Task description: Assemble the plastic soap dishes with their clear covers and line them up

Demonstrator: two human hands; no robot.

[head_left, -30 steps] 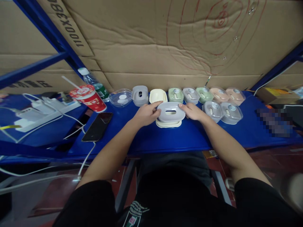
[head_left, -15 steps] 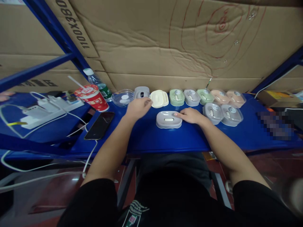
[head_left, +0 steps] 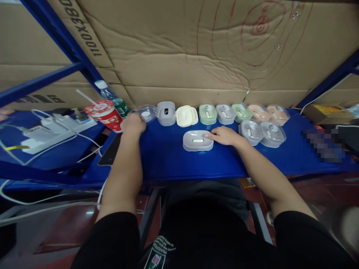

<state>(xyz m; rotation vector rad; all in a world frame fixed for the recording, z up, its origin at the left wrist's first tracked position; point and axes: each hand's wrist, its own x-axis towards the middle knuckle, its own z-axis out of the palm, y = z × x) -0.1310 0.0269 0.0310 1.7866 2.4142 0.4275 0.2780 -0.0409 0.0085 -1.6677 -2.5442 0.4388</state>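
My right hand (head_left: pixel 225 136) rests at the right end of a grey oval soap box (head_left: pixel 192 144) with a white strip in its middle. The thumb lies on its rim and the other fingers are bent at its far side. My left hand (head_left: pixel 134 123) is closed at the near left edge of a clear plastic lid (head_left: pixel 150 113); its fingertips are mostly hidden. To the right of the lid stand a grey box with a dark slot (head_left: pixel 166 116) and cream-coloured pieces (head_left: pixel 185 116).
Green boxes (head_left: pixel 208 116), grey boxes (head_left: pixel 249 133) and peach boxes (head_left: pixel 277 114) with clear lids line the back right. At the left are a red paper cup (head_left: pixel 108 117), a water bottle (head_left: pixel 119 104), a phone (head_left: pixel 108 153) and a power strip (head_left: pixel 53 138). Cardboard (head_left: pixel 168 48) stands behind.
My left hand has moved left from beside the cream-coloured pieces to the clear lid, uncovering the front of the slotted grey box. My right hand stays on the grey soap box.
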